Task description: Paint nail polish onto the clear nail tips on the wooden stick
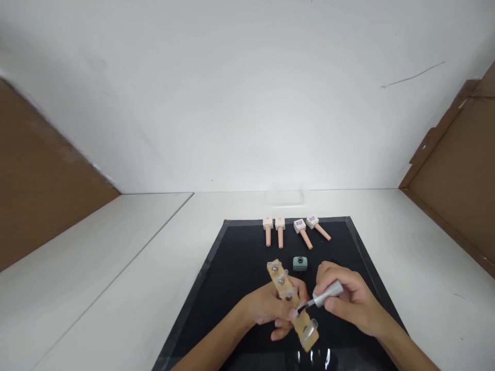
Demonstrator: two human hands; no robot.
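My left hand [266, 305] is closed round a narrow wooden strip [275, 271], which is tilted and carries several clear false nails on small round mounts. Between the fingers and thumb of my right hand [356, 301] is a nail polish brush [327, 295] with a silvery cap-handle. Its dark bristle tip meets a nail near my left thumb; whether it leaves colour there I cannot tell. Just beyond the strip stands an uncapped teal nail polish bottle [300, 264], its round dark mouth facing up.
Several nail polish bottles with peach caps, such as one white bottle [280, 224], lie along the far side of the black mat [235, 257]. Behind them a clear plastic tray [286, 198] sits on the white table [135, 268]. Brown panels [460, 154] border both sides.
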